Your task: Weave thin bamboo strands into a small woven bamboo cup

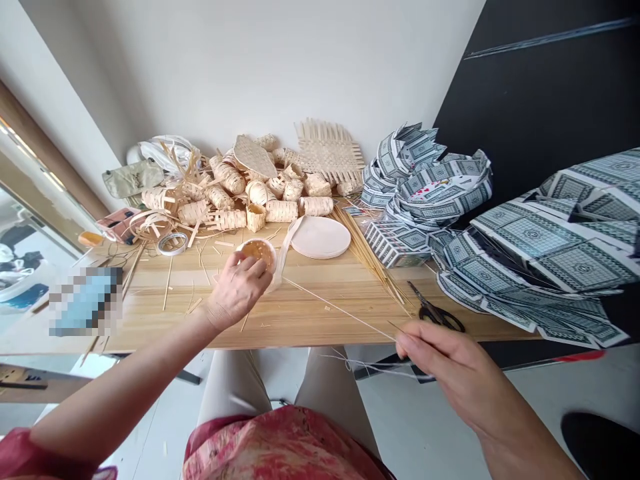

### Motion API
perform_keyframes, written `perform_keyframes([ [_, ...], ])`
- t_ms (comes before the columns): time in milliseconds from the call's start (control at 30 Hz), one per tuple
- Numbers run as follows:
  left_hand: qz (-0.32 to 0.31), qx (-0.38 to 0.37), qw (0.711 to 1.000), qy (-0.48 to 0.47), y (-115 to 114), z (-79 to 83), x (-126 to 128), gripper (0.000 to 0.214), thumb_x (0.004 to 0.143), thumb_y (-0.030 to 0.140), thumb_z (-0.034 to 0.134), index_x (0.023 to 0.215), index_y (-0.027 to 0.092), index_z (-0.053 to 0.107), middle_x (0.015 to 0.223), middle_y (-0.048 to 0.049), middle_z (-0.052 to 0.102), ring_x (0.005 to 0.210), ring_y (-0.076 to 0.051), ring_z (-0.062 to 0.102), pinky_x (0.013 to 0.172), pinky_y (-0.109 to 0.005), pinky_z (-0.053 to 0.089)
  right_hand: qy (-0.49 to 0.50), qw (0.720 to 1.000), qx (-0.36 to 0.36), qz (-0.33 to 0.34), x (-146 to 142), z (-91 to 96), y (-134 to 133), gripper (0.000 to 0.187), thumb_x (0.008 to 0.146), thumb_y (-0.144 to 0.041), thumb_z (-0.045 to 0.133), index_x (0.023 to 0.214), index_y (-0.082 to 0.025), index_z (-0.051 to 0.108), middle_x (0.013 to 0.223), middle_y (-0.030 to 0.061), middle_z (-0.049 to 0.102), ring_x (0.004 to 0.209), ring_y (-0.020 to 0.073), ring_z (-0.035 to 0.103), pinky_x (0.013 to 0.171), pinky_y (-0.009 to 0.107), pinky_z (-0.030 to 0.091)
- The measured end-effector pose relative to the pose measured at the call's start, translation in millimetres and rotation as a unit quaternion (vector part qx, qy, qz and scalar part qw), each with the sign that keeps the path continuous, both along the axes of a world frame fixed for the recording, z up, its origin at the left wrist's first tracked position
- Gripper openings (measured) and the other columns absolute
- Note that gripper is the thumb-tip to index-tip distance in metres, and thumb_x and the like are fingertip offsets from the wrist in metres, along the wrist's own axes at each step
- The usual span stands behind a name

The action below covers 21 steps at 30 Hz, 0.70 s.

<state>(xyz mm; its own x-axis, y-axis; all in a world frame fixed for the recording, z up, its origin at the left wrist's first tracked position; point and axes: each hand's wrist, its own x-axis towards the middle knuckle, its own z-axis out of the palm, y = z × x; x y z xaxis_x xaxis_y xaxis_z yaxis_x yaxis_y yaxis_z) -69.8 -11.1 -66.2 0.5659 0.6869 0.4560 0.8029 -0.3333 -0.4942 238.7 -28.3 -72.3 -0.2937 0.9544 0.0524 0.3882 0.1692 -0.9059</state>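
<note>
My left hand [239, 288] is closed around a small round woven cup [259, 252] with a brownish inside, held just above the wooden table [300, 313]. A thin pale strand [340, 311] runs from the cup to my right hand [440, 363], which pinches its end near the table's front edge. More loose strands hang below that hand. Black scissors [436, 313] lie on the table just beyond my right hand.
A heap of small woven baskets [240, 190] and a flat woven mat [327, 152] fill the back. A round white lid [321, 237], thin sticks [370, 257], a tape roll [172, 243] and folded playing-card pieces [525, 233] lie around.
</note>
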Motion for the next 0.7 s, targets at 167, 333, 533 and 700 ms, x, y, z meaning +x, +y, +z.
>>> perform_keyframes([
  [167, -0.021, -0.068, 0.997, 0.001, 15.9, 2.9, 47.3, 0.022, 0.089, 0.008, 0.039, 0.085, 0.014, 0.06, 0.074, -0.0056, 0.057, 0.074, -0.019, 0.052, 0.073, -0.036, 0.034, 0.015, 0.998, -0.054, 0.016, 31.0, -9.1, -35.1, 0.044, 0.078, -0.056, 0.052, 0.054, -0.019, 0.051, 0.054, -0.0006, 0.044, 0.054, 0.0136, 0.039, 0.052, 0.025, 0.032],
  [333, -0.032, -0.26, 0.965, -0.014, 29.9, -27.8, 75.0, 0.022, 0.086, 0.004, 0.039, 0.088, 0.013, 0.06, 0.087, -0.0101, 0.06, 0.086, -0.022, 0.054, 0.082, -0.038, 0.038, -0.017, 0.992, -0.124, 0.018, 30.2, -35.5, -54.8, 0.039, 0.078, -0.052, 0.05, 0.057, -0.019, 0.05, 0.056, -0.0013, 0.043, 0.057, 0.0141, 0.041, 0.056, 0.025, 0.035],
  [533, -0.018, -0.319, 0.944, -0.08, 23.5, -43.5, 72.9, 0.015, 0.083, 0.007, 0.047, 0.084, 0.014, 0.06, 0.086, -0.0083, 0.059, 0.082, -0.019, 0.057, 0.069, -0.03, 0.043, -0.02, 0.987, -0.145, 0.066, 16.8, -58.6, -64.0, 0.034, 0.082, -0.043, 0.042, 0.061, -0.018, 0.05, 0.057, -0.0017, 0.045, 0.058, 0.0132, 0.041, 0.054, 0.024, 0.034],
  [700, 0.037, -0.342, 0.917, -0.2, 10.0, -54.3, 83.0, 0.021, 0.088, 0.017, 0.042, 0.077, 0.015, 0.059, 0.069, -0.0034, 0.058, 0.064, -0.014, 0.057, 0.059, -0.025, 0.041, -0.006, 0.99, -0.105, 0.098, -11.5, -53.3, -62.6, 0.031, 0.085, -0.033, 0.041, 0.06, -0.017, 0.048, 0.057, -0.0025, 0.043, 0.058, 0.0116, 0.039, 0.054, 0.023, 0.032],
])
